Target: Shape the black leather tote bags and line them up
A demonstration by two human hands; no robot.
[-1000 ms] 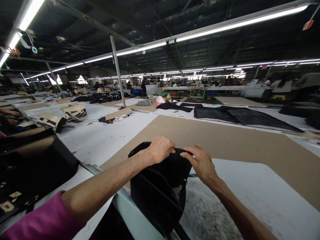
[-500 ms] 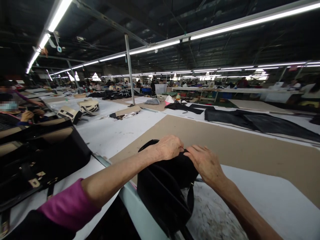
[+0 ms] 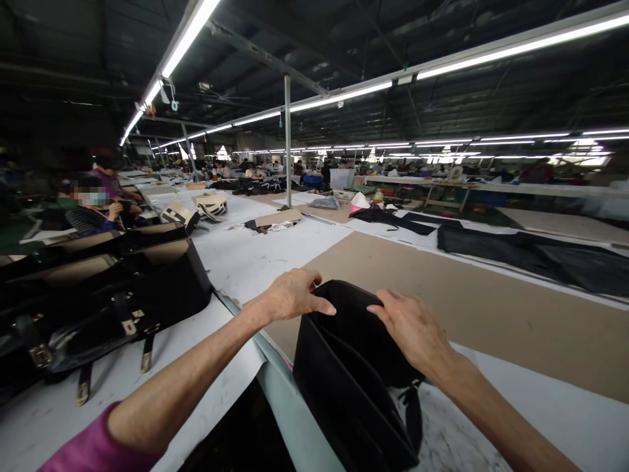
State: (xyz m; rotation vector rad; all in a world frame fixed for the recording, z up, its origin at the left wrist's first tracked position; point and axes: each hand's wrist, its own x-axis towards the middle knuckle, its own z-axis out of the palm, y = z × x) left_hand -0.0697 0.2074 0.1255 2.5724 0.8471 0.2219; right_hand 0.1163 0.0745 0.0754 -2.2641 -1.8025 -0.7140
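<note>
A black handbag [image 3: 339,387] stands at the table edge with its mouth gaping, showing a dark inside with a divider. At the far left corner of its rim is my left hand [image 3: 293,294], thumb stretched over the opening and apart from the curled fingers. My right hand [image 3: 415,328] pinches the far right rim between thumb and fingers. Below it, a short black strap [image 3: 413,413] hangs from the bag's right side. The bag's base is out of sight.
Several black handbags [image 3: 167,282] with gold clasps crowd the table on my left. A brown board [image 3: 472,301] lies beyond my hands. Black material pieces [image 3: 535,252] are at the right. A co-worker [image 3: 93,206] sits at the far left; a metal post [image 3: 287,144] rises behind the table.
The handbag's mouth has spread open. My hands, earlier close together at the rim, have moved apart, the left one leftward. The view has turned left.
</note>
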